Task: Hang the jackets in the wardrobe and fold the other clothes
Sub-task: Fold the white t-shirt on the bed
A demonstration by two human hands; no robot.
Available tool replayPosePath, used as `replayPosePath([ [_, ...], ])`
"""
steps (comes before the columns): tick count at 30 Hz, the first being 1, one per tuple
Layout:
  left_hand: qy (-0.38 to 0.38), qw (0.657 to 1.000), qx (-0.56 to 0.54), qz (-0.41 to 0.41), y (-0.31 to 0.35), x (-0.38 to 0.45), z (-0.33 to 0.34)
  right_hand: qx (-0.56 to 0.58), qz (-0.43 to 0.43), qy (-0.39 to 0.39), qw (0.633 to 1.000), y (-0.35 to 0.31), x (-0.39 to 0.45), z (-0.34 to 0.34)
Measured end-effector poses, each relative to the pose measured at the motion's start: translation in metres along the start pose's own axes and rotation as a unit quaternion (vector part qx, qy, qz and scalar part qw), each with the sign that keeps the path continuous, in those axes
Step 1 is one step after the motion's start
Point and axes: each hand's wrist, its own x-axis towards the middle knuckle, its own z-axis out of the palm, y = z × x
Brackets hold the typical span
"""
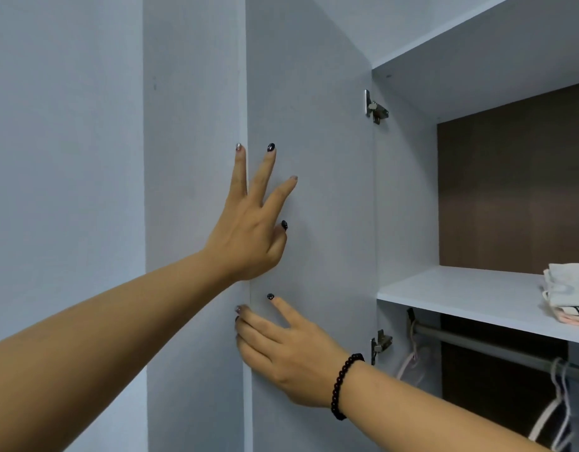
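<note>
The grey-blue wardrobe door [314,132] stands swung open, its inner face toward me. My left hand [249,230] lies against that face near the door's free edge, fingers spread and straight. Below it, my right hand [281,347], with a dark bead bracelet on the wrist, holds the door's edge with fingers wrapped round it and the thumb on the inner face. Inside the wardrobe, a grey hanging rail [496,347] runs under a shelf [461,298]. A dark garment with white trim [555,419] hangs on a hanger at the lower right.
A small stack of folded pale clothes [568,295] lies on the shelf at the right edge. A pink hanger [412,367] hangs at the rail's left end. Two metal hinges [376,107] join the door to the cabinet side. A closed panel [190,190] is to the left.
</note>
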Motion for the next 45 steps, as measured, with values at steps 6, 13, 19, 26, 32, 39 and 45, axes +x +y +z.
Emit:
replayPosePath([
  [6, 0.101, 0.974, -0.198, -0.032, 0.03, 0.006, -0.008, 0.036, 0.008, 0.05, 0.998, 0.007, -0.033, -0.009],
  [13, 0.049, 0.815, -0.526, -0.239, 0.075, 0.02, -0.004, 0.077, 0.008, 0.078, 0.994, 0.022, -0.083, -0.024],
  [19, -0.045, 0.755, -0.622, -0.203, 0.119, 0.042, -0.004, 0.073, 0.022, 0.063, 0.995, 0.036, -0.14, -0.037],
  [26, -0.14, 0.81, -0.567, -0.062, 0.174, 0.076, 0.014, 0.034, 0.119, -0.038, 0.992, 0.047, -0.23, -0.065],
  [32, -0.151, 0.874, -0.451, -0.095, 0.254, 0.123, 0.044, -0.005, 0.244, -0.241, 0.939, 0.054, -0.282, -0.101],
  [39, -0.151, 0.893, -0.406, -0.119, 0.297, 0.152, 0.079, -0.05, 0.323, -0.387, 0.862, 0.057, -0.302, -0.107],
  [45, -0.169, 0.899, -0.386, -0.121, 0.314, 0.16, 0.093, -0.065, 0.37, -0.46, 0.805, 0.057, -0.303, -0.088],
])
